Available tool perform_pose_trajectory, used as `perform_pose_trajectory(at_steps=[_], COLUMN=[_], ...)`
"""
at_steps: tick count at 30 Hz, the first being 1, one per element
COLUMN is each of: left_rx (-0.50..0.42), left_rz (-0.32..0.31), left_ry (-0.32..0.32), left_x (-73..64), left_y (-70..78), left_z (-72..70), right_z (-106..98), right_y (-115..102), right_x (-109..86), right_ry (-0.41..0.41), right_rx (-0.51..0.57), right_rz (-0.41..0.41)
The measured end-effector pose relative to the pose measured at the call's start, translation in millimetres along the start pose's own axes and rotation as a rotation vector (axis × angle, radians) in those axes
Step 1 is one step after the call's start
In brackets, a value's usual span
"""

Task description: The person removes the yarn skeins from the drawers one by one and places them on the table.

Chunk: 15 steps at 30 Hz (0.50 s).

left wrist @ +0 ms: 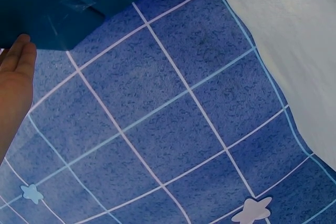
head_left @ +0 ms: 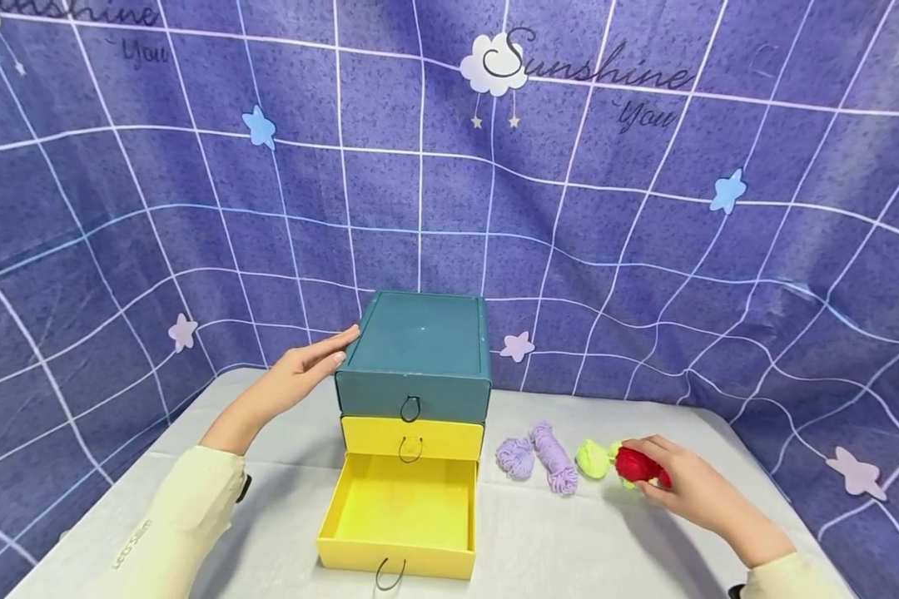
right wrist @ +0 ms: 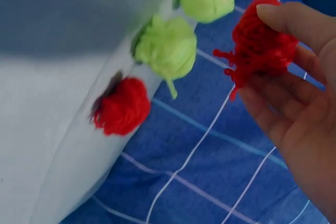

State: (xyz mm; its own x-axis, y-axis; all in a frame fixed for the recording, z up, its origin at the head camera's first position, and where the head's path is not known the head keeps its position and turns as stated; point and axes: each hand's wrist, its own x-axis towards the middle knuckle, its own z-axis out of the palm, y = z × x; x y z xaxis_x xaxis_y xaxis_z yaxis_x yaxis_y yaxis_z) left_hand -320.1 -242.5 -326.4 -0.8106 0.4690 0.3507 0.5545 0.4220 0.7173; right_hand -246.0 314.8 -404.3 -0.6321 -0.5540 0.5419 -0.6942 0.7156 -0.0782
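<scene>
My right hand (head_left: pixel 685 482) holds a ball of red yarn (right wrist: pixel 262 38) between thumb and fingers, lifted off the table in the right wrist view. Near it on the white cloth lie a second red yarn ball (right wrist: pixel 126 107) and two lime-green yarn balls (right wrist: pixel 168 48). With fairly straight fingers, my left hand (head_left: pixel 300 374) rests against the left side of a teal drawer box (head_left: pixel 419 337). Below that box, one yellow drawer (head_left: pixel 449 438) is pushed in, while the lowest yellow drawer (head_left: pixel 397 499) is pulled out and holds nothing visible.
Two lilac yarn bundles, one round (head_left: pixel 515 457) and one long (head_left: pixel 554 459), lie between the drawers and the green yarn. Black loop pulls (head_left: pixel 391 574) hang on the drawer fronts. Behind the table (head_left: pixel 539 541) hangs a purple-blue gridded cloth (head_left: pixel 374 191).
</scene>
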Motion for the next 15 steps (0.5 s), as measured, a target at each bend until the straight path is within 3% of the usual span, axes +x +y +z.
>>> perform_pose_trajectory(at_steps=[10,15], left_rx=[0.008,0.006], left_rz=[-0.005,-0.011], left_ry=[0.016,0.014], left_x=[-0.7,0.1], left_y=[0.3,1.0], left_z=[1.2,1.7], right_z=[-13.3,-16.4], right_y=[32.9,45.3], right_x=[-19.1,-31.5], right_ry=[0.098,0.114], right_rx=[-0.150,-0.220], right_rz=[0.114,0.230])
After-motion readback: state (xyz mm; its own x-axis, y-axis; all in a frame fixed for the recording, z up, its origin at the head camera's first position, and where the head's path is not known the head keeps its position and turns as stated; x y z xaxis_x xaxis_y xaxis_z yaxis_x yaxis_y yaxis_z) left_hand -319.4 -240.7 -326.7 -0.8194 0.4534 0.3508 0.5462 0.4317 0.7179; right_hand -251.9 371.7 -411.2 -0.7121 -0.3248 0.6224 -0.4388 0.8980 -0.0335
